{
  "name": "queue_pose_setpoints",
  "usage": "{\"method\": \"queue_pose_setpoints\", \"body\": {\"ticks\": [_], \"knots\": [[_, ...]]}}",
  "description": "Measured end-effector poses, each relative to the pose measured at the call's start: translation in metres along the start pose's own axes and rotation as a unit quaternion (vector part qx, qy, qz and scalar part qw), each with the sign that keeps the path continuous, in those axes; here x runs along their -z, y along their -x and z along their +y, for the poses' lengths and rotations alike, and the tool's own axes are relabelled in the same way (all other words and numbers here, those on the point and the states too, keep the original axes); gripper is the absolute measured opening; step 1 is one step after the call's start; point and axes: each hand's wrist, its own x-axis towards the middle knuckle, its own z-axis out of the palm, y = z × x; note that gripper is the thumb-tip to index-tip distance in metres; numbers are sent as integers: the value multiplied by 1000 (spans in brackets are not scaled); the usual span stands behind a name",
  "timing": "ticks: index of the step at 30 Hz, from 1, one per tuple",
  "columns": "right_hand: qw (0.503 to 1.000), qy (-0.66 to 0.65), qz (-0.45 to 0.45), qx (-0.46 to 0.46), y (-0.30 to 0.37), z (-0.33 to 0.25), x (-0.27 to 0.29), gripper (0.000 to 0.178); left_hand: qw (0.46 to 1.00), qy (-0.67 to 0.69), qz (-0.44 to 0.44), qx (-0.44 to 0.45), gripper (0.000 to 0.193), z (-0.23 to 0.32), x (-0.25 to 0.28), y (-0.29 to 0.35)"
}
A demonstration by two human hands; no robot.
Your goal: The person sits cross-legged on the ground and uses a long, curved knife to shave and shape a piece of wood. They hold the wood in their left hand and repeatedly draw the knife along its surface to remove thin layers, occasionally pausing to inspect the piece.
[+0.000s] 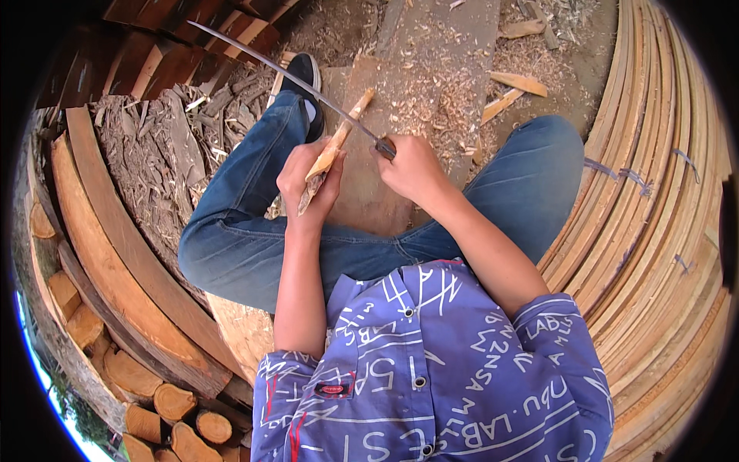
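Note:
A rough, bark-edged stick of wood [329, 153] is gripped in my left hand [296, 181], its pale shaved end pointing up and away from me. My right hand [413, 169] is closed round the dark handle of a long machete [296, 80]. The thin blade runs from my right hand up to the far left. It crosses the stick a little beyond my left fingers; whether the edge touches the wood I cannot tell. Both hands are over my lap, between my bent, jeans-clad legs.
Wood shavings [431, 108] litter the boards and ground ahead. Bundled long wooden strips [639, 185] stand along the right. Curved planks [115, 239] and cut logs [173, 402] lie on the left, with bark scraps [154, 146] beside my leg. Loose offcuts [519, 83] rest near my right knee.

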Motion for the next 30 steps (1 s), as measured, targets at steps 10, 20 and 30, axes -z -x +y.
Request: {"method": "queue_pose_setpoints", "body": {"ticks": [10,20,30], "knots": [[998,48,-14,-44,-3,21,-1,18,1000,-16,6,6,17,0,-3,1],[991,97,2,-95,-11,50,-4,19,1000,3,-1,8,16,3,-1,-1],[999,-2,8,-44,-2,9,2,21,1000,12,3,23,18,-2,-4,3]]}}
